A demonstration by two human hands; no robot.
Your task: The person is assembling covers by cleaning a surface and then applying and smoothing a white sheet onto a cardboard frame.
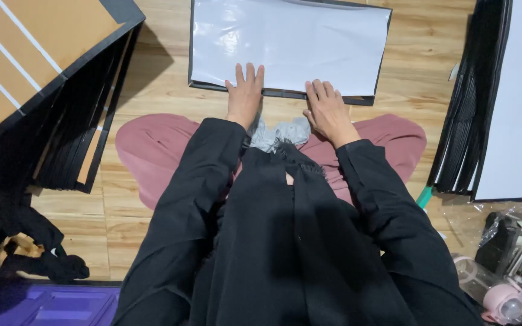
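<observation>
Both hands, left hand (pixel 244 96) and right hand (pixel 328 111), rest on the near edge of the sheet (pixel 291 42), apparently atop a board.

We see a glossy white sheet (pixel 288 45), smooth and catching the light, edged in matt black, under our bare left hand (pixel 244 96) and right hand (pixel 329 111). The floor (pixel 152 90) is pale wood with a soft sheen. Our sleeves (pixel 194 181) are matt black cloth; the trousers (pixel 146 151) are matt dusky-pink cloth.
</observation>
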